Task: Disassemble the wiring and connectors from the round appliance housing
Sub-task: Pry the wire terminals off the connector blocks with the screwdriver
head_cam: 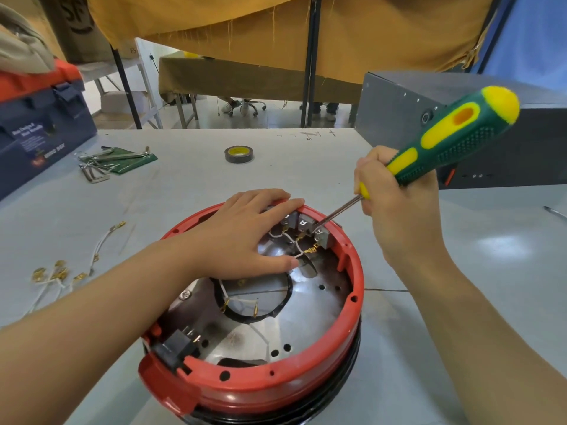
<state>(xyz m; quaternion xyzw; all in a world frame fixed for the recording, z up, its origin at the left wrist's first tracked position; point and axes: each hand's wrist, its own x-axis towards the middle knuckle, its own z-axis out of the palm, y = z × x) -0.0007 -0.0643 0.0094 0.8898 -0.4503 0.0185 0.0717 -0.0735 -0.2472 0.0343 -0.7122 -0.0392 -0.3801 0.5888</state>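
A round red housing point(337, 342) with a shiny metal floor lies upside down on the grey table. My left hand point(245, 231) lies flat across its far rim, fingers straight, thumb reaching inside. My right hand point(395, 197) grips a green and yellow screwdriver point(454, 136). Its tip meets the grey connector blocks point(306, 223) at the far inner wall. White wires with brass terminals point(303, 248) run from those blocks. More white wires point(242, 302) sit in the black central ring.
Loose white wires with brass terminals point(61, 271) lie on the table to the left. Hex keys point(104, 162) and a roll of black tape point(239, 154) lie farther back. A blue toolbox point(40, 133) stands at far left, a grey metal box point(460, 118) at right.
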